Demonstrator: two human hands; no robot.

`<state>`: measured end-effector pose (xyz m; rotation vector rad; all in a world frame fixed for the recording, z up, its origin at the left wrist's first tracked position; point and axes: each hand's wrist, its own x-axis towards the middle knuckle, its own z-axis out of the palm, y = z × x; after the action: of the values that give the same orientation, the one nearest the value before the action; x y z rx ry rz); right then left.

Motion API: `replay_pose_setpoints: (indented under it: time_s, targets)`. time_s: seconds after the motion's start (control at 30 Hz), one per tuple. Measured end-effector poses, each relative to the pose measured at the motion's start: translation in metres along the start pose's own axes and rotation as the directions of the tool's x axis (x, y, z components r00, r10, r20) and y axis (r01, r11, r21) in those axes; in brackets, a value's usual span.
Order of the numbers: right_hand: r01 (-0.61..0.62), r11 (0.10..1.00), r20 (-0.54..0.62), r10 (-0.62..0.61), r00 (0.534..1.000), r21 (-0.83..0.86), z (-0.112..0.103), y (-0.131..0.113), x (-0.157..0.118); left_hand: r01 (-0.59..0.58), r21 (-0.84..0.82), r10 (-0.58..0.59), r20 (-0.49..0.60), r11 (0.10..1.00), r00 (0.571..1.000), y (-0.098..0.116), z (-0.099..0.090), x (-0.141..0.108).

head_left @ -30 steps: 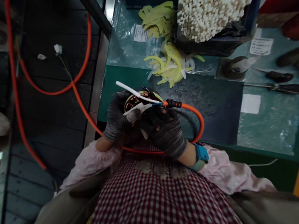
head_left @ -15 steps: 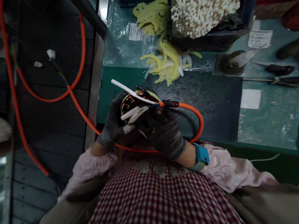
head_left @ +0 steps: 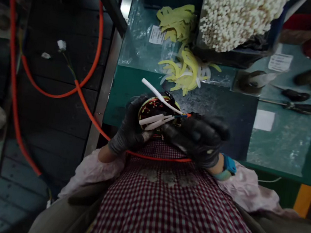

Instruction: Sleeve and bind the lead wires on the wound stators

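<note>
The left hand [head_left: 130, 130], in a grey glove, is closed around the left side of a round wire ring [head_left: 154, 105]; the thumb is at the lower rim, and the open face of the ring looks up to the camera. The ring is held at the near edge of the green table [head_left: 128, 84], just before the checked apron [head_left: 184, 200].

The right hand [head_left: 200, 137] has changed most. Half a second ago it was bent close at the ring; now it is farther to the right, its fingers longer and blurred by motion. I cannot tell whether it grips the orange cable [head_left: 188, 115], because only a short piece shows beside the fingers, and the thick bend seen before is now covered. More of the ring's lower right part can be seen. This means, I judge, that the left hand alone carries the ring at this moment, while the right hand changes its place.

The white tubes [head_left: 151, 120] have stayed over the open face: two lie close together, and one longer points away to the upper left. A thin blue wire [head_left: 180, 116] goes from them to the cable.

Farther out, on the table, are yellow strips [head_left: 189, 69], a box [head_left: 226, 58] full of small white pieces, and a screwdriver [head_left: 307, 108].
</note>
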<state>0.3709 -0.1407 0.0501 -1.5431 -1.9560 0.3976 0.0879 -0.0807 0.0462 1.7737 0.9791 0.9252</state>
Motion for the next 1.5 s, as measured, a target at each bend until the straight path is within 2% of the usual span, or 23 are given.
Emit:
replay_pose_setpoints:
  time_s: [0.13, 0.23, 0.3, 0.37, 0.47, 0.6, 0.77, 0.83, 0.93, 1.0, 1.17, 1.33, 1.43, 1.5]
  targets:
    - [0.138, 0.974, -0.043, -0.148, 0.988, -0.18, -0.002, 0.0, 0.006, -0.06, 0.046, 0.064, -0.091, 0.997, 0.994, 0.0, 0.014, 0.003]
    - [0.069, 0.968, -0.017, -0.075, 0.997, -0.241, -0.003, -0.006, 0.017, -0.106, 0.097, 0.116, -0.102, 0.99, 0.988, 0.003, 0.023, 0.007]
    - [0.004, 0.969, -0.004, -0.005, 1.0, -0.248, -0.005, -0.01, 0.024, -0.134, 0.138, 0.146, -0.077, 0.981, 0.986, 0.007, 0.025, 0.011]
    - [-0.012, 0.968, 0.007, 0.014, 1.0, -0.251, -0.007, -0.014, 0.028, -0.158, 0.135, 0.165, -0.043, 0.978, 0.985, 0.01, 0.025, 0.013]
    - [0.008, 0.965, 0.035, 0.001, 0.999, -0.262, -0.011, -0.017, 0.032, -0.119, 0.063, 0.12, -0.017, 0.991, 0.993, 0.012, 0.024, 0.015]
    - [0.055, 0.96, 0.086, -0.032, 0.996, -0.275, -0.015, -0.013, 0.034, -0.033, -0.003, 0.033, -0.038, 0.999, 0.999, 0.013, 0.025, 0.013]
    - [0.166, 0.962, 0.241, -0.112, 0.964, -0.215, -0.024, 0.006, 0.035, -0.089, 0.049, 0.089, -0.011, 0.995, 0.996, 0.015, 0.029, 0.012]
    - [0.203, 0.963, 0.257, -0.155, 0.954, -0.175, -0.026, 0.013, 0.035, -0.069, 0.03, 0.069, -0.009, 0.997, 0.998, 0.015, 0.031, 0.012]
    - [0.253, 0.956, 0.229, -0.216, 0.949, -0.147, -0.024, 0.017, 0.035, -0.016, -0.034, 0.014, -0.07, 0.999, 0.997, 0.015, 0.033, 0.011]
    - [0.257, 0.949, 0.192, -0.223, 0.956, -0.18, -0.02, 0.014, 0.034, -0.029, -0.034, 0.026, -0.087, 0.999, 0.996, 0.015, 0.034, 0.009]
    - [0.287, 0.935, 0.032, -0.286, 0.958, -0.21, -0.012, 0.004, 0.029, -0.115, 0.067, 0.115, -0.008, 0.991, 0.993, 0.011, 0.034, 0.005]
    - [0.225, 0.929, 0.008, -0.233, 0.972, -0.294, -0.013, -0.001, 0.025, -0.099, 0.049, 0.101, -0.026, 0.994, 0.995, 0.011, 0.034, 0.006]
    - [0.2, 0.942, -0.01, -0.21, 0.978, -0.27, -0.011, -0.004, 0.024, -0.103, 0.051, 0.105, -0.045, 0.993, 0.993, 0.017, 0.039, 0.009]
    - [0.171, 0.957, 0.013, -0.173, 0.985, -0.234, -0.009, -0.006, 0.024, -0.071, 0.048, 0.075, -0.101, 0.996, 0.992, 0.021, 0.044, 0.011]
